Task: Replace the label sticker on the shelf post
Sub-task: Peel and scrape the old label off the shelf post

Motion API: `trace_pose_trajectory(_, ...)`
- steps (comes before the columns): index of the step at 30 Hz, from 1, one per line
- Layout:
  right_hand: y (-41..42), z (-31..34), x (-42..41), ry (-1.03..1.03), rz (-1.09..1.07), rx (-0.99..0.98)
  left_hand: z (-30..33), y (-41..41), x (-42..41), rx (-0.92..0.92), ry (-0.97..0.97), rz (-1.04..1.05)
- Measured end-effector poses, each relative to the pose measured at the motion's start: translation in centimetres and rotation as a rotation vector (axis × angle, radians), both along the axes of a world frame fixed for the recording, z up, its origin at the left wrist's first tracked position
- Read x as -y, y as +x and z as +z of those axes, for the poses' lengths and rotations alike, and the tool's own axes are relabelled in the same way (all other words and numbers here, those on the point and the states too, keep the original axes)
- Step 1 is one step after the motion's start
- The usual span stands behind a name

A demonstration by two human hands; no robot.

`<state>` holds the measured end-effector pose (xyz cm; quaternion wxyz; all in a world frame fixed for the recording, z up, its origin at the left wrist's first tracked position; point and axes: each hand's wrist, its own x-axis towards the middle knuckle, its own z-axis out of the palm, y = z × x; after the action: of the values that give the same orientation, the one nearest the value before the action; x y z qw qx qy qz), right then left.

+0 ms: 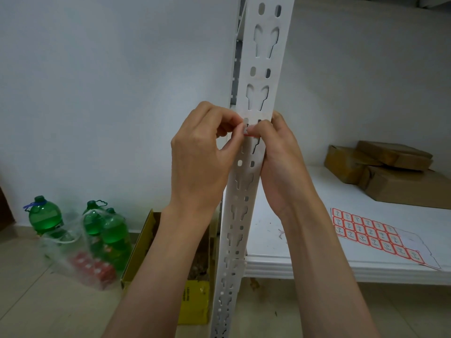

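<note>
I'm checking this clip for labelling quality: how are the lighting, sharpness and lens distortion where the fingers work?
Head view: soft, even light, no glare; the shelf post bows from wide-angle distortion; the left hand and right hand are fairly sharp, but the sticker is mostly hidden by fingertips; the sticker sheet print is unreadable.

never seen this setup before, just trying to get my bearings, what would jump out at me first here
Dead centre, the left hand and right hand meet on the white slotted shelf post, fingertips pinching a small red-edged sticker on its front face. To the right, a sheet of red-bordered labels lies on the white shelf, with brown cardboard boxes behind it. Lower left, green bottles stand on the floor.
</note>
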<state>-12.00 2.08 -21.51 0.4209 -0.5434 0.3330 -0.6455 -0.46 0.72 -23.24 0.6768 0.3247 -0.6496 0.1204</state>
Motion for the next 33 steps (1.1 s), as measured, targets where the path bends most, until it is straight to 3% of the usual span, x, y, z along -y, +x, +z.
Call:
trace_pose_trajectory(26,-0.4,-0.1,0.2,-0.028,-0.018,-0.014,0.4,0.5,-0.1,-0.25,0.125,-0.175)
trace_pose_trajectory(33,-1.5,0.0,-0.2,-0.086,-0.012,-0.019,1.0,1.0,-0.4,0.048,0.039,-0.13)
